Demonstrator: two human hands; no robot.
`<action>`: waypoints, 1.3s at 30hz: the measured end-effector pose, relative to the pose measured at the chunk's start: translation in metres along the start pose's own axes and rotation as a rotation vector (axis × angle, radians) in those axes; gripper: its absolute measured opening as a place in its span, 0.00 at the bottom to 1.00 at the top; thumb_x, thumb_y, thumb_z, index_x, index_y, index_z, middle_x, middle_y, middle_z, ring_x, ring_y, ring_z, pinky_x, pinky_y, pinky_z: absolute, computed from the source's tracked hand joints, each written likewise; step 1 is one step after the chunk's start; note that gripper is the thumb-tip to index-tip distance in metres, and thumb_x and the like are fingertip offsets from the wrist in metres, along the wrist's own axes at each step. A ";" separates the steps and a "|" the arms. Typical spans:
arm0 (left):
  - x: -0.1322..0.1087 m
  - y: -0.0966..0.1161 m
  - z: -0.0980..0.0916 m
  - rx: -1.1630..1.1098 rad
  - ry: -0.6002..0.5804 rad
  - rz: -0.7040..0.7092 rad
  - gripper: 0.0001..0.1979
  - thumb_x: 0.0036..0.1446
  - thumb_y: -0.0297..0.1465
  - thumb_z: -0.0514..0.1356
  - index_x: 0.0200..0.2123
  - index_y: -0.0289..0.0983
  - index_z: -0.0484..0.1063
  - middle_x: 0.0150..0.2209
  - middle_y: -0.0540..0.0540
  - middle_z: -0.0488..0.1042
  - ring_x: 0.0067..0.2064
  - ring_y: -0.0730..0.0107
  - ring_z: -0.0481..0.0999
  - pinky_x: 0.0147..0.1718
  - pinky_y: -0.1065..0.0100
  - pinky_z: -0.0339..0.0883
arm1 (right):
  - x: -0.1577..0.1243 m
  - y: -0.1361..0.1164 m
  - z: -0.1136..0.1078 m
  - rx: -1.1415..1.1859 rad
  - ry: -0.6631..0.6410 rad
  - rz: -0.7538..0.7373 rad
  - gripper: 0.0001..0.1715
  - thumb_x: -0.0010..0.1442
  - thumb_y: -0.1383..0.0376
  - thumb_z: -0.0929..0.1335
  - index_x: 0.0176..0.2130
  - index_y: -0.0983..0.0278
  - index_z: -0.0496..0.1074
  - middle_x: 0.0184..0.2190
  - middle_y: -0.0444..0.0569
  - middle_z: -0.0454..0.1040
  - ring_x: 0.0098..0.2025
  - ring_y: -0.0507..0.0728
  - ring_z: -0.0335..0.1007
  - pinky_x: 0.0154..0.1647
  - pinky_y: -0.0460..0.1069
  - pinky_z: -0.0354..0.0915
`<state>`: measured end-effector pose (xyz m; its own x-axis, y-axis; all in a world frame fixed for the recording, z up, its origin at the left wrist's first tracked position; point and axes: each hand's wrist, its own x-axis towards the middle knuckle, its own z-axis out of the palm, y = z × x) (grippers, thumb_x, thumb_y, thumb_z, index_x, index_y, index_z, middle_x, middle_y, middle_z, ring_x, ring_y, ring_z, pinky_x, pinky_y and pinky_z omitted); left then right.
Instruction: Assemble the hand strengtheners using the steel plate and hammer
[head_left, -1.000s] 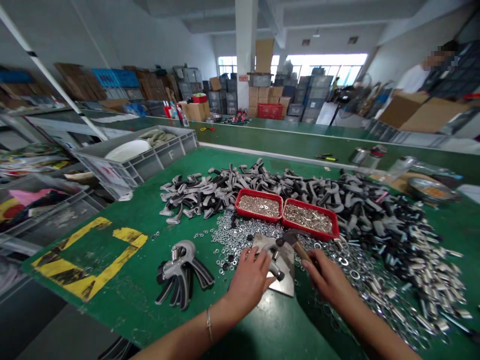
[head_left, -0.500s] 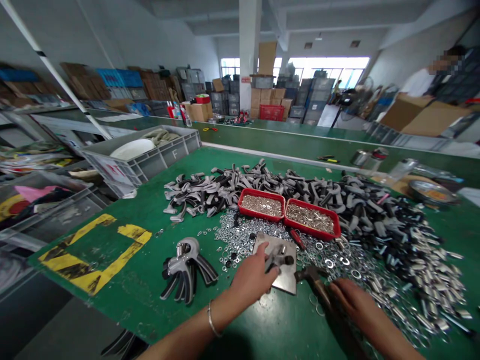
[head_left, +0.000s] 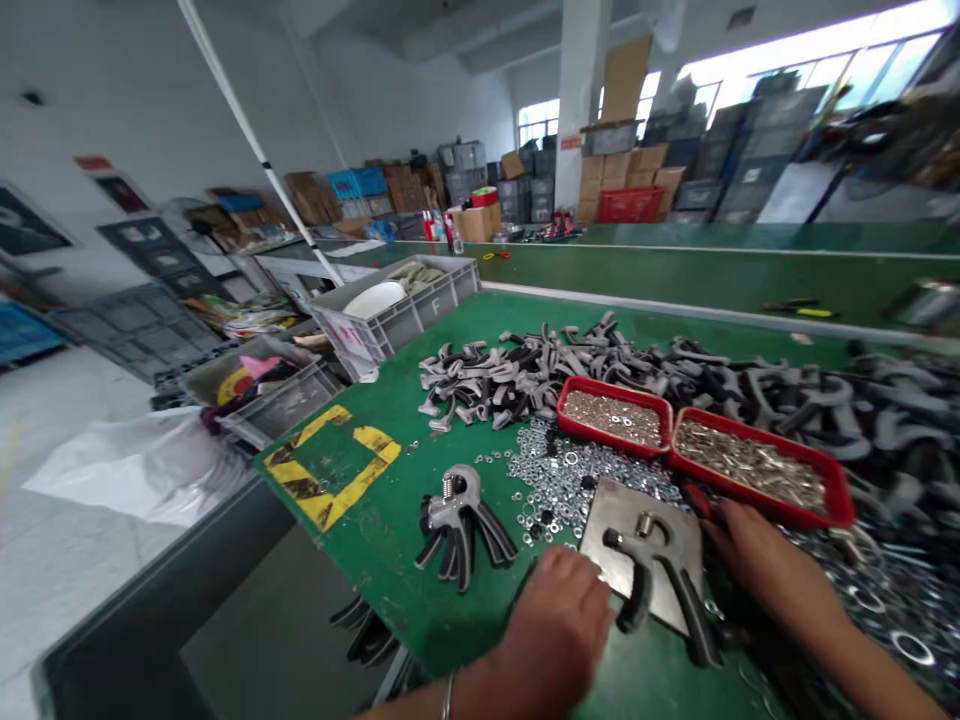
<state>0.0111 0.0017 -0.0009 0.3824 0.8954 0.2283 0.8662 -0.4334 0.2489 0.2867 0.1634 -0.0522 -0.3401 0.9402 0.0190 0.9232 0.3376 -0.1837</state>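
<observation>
A grey-and-black hand grip strengthener [head_left: 654, 560] with a metal spring lies on the metal plate [head_left: 611, 505], its handles pointing toward me. Just left of the plate is my left hand [head_left: 559, 625], fingers curled closed; whatever they may hold is hidden. My right hand [head_left: 757, 555] reaches to the plate's right side, its fingertips closed on a red-handled tool [head_left: 699, 500] whose tip I cannot make out. Further left, several assembled hand grips [head_left: 461, 520] sit bunched together on the green table [head_left: 390, 575].
Two red trays [head_left: 667, 455] of small metal parts stand behind the plate. Loose nuts and washers [head_left: 551, 480] surround them, with piled grey-and-black handles [head_left: 510, 375] beyond. A grey crate [head_left: 450, 295] stands at the table's left edge, near a yellow-and-black tape square [head_left: 375, 445].
The view has turned left. My left hand has left the hand grip on the plate and closed beside it. My right hand has gone from the hammer to the red-handled tool.
</observation>
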 end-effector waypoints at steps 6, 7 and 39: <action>0.005 -0.070 -0.035 0.388 -0.472 -0.175 0.16 0.61 0.39 0.60 0.36 0.29 0.78 0.36 0.34 0.78 0.41 0.50 0.75 0.51 0.47 0.58 | -0.003 -0.003 -0.002 -0.062 0.005 -0.001 0.12 0.66 0.56 0.57 0.37 0.61 0.61 0.39 0.58 0.74 0.41 0.66 0.75 0.37 0.55 0.68; -0.001 -0.081 -0.038 0.410 -0.522 -0.114 0.13 0.60 0.35 0.60 0.36 0.30 0.78 0.35 0.35 0.78 0.41 0.51 0.75 0.52 0.48 0.57 | -0.004 -0.006 -0.005 -0.071 0.007 -0.001 0.11 0.66 0.57 0.57 0.37 0.61 0.61 0.39 0.58 0.75 0.41 0.66 0.76 0.37 0.55 0.67; 0.072 -0.012 0.031 -0.351 -0.145 -0.168 0.21 0.55 0.36 0.63 0.50 0.36 0.66 0.49 0.41 0.67 0.54 0.54 0.64 0.58 0.54 0.58 | -0.030 -0.089 -0.018 1.200 0.181 0.294 0.16 0.64 0.48 0.65 0.39 0.56 0.62 0.29 0.47 0.81 0.27 0.61 0.78 0.29 0.55 0.73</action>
<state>0.0382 0.0740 -0.0165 0.3083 0.9509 0.0291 0.7675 -0.2666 0.5830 0.2185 0.1060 -0.0184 -0.0311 0.9979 -0.0575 0.1817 -0.0509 -0.9820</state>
